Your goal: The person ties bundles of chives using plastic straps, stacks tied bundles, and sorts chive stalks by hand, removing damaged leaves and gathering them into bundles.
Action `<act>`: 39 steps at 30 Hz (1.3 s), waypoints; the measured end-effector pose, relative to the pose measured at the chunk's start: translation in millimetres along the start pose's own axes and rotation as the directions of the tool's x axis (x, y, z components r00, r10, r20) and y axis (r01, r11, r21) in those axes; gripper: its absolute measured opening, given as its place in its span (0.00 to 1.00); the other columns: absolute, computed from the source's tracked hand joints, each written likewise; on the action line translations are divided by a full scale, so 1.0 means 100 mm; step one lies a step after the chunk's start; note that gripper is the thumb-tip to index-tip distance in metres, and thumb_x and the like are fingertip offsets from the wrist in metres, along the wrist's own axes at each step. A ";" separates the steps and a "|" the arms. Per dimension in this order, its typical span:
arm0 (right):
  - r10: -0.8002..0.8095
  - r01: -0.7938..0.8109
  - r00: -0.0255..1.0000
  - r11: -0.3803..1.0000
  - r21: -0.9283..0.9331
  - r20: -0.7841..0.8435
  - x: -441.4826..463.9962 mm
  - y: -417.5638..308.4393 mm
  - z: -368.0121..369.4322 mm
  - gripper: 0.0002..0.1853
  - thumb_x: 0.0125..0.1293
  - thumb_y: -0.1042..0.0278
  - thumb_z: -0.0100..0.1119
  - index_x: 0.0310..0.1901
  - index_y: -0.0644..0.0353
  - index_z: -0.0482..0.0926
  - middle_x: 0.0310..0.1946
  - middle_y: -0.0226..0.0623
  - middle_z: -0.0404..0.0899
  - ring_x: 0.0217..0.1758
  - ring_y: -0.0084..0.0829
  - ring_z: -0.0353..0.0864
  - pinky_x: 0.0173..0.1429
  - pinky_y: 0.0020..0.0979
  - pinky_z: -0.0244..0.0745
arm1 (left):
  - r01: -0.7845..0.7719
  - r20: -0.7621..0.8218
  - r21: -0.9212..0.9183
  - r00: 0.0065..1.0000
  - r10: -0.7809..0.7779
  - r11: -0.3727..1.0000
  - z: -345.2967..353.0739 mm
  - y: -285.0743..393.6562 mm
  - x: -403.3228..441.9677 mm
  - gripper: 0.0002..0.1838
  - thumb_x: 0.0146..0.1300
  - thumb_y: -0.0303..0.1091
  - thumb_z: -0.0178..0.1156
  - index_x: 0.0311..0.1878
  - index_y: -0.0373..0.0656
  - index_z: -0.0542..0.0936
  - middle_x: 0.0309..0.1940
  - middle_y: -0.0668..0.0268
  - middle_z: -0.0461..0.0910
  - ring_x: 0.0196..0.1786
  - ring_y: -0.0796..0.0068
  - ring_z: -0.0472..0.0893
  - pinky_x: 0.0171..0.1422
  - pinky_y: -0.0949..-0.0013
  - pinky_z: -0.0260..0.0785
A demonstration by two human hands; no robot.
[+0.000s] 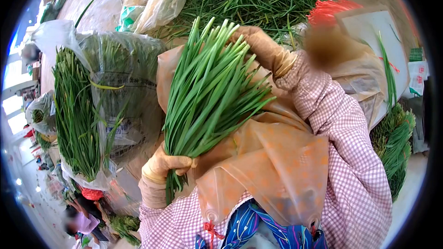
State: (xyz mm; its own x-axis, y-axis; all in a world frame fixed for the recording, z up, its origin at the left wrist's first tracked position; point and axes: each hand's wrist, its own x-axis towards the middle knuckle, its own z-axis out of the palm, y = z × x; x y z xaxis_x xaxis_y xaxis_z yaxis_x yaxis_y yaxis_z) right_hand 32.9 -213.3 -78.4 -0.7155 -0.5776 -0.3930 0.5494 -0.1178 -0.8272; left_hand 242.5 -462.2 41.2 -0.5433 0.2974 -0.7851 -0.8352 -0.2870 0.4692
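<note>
A large bunch of garlic chives (207, 92) spreads like a fan over my lap, its pale cut ends at the top. My left hand (168, 163), in a tan glove, is wrapped round the narrow leafy end at the lower left, and some leaf tips hang below the fist. At the upper right of the bunch is my right hand (251, 41), gloved too, against the cut ends. Its fingers are hidden behind the stalks. A translucent brown apron (272, 161) with orange spots lies under the bunch.
To the left stands a clear plastic bag (129, 64) packed with chives. A broad heap of loose chives (258, 0) lies ahead, beside red ties (330, 11). More chives (392, 147) are at the right. Another person (85, 219) is at the lower left.
</note>
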 end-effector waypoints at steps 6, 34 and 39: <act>-0.074 0.165 0.887 0.973 0.162 -0.455 0.09 0.00 -0.53 0.08 0.67 0.65 0.57 0.40 0.61 0.79 0.18 0.26 0.73 0.13 0.18 0.65 0.13 0.24 0.63 | 0.006 -0.052 0.152 0.999 0.002 0.988 0.14 0.28 -0.05 0.28 0.43 0.27 0.67 0.50 0.31 0.73 0.22 0.59 0.75 0.12 0.80 0.63 0.14 0.77 0.51; -0.554 -0.171 0.765 0.316 -0.933 -0.328 -0.43 -0.39 -1.04 0.26 0.62 0.51 0.59 0.58 0.53 0.75 0.46 0.40 0.82 0.52 0.47 0.79 0.58 0.37 0.73 | 0.033 -0.142 0.577 0.988 0.060 0.816 0.41 1.04 -0.10 0.29 0.44 0.27 0.69 0.54 0.37 0.73 0.27 0.67 0.77 0.17 0.83 0.67 0.19 0.78 0.57; -0.312 0.295 0.950 0.887 -0.355 0.008 -0.86 -0.63 -0.14 0.19 0.68 0.58 0.54 0.52 0.64 0.76 0.40 0.38 0.82 0.41 0.26 0.80 0.47 0.29 0.77 | -0.094 -0.003 0.876 0.980 0.200 0.473 0.74 1.86 0.05 0.23 0.46 0.31 0.70 0.47 0.36 0.76 0.25 0.65 0.78 0.16 0.83 0.68 0.18 0.78 0.57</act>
State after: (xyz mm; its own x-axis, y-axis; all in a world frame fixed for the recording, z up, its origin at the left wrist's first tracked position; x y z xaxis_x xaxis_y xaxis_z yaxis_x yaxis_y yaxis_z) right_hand 53.0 -144.8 1.9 -0.8478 -0.5184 -0.1116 0.1234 0.0119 -0.9923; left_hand 78.1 -446.8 153.9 -0.6990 0.2309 -0.6768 -0.4197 0.6338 0.6498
